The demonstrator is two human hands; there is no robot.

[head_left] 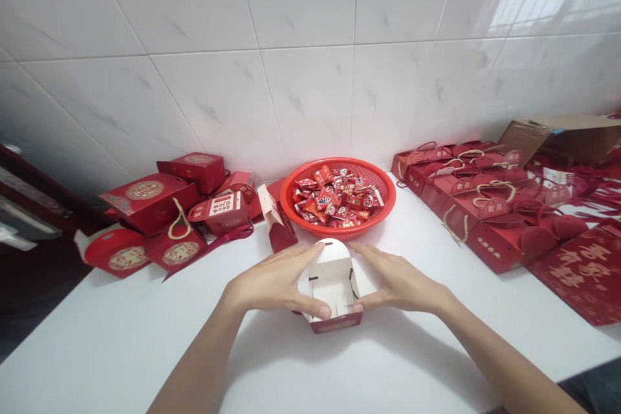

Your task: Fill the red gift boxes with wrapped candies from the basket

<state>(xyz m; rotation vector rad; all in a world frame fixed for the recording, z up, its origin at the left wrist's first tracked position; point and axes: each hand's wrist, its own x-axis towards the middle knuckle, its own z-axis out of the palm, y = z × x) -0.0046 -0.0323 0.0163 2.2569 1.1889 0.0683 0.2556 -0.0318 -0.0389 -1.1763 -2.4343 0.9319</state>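
Between my hands sits a small gift box, white inside and red outside, with its top open and a rounded flap raised at the back. My left hand grips its left side, thumb over the front edge. On the right side, my right hand holds the box with fingers at the back and thumb at the front corner. The inside shows bare white card and dark slots. Just behind stands a red plastic basket full of wrapped candies.
Several red gift boxes are piled at the left. Another red box leans by the basket. Rows of closed boxes with rope handles fill the right, near a flat red bag and a cardboard box. A tiled wall bounds the back.
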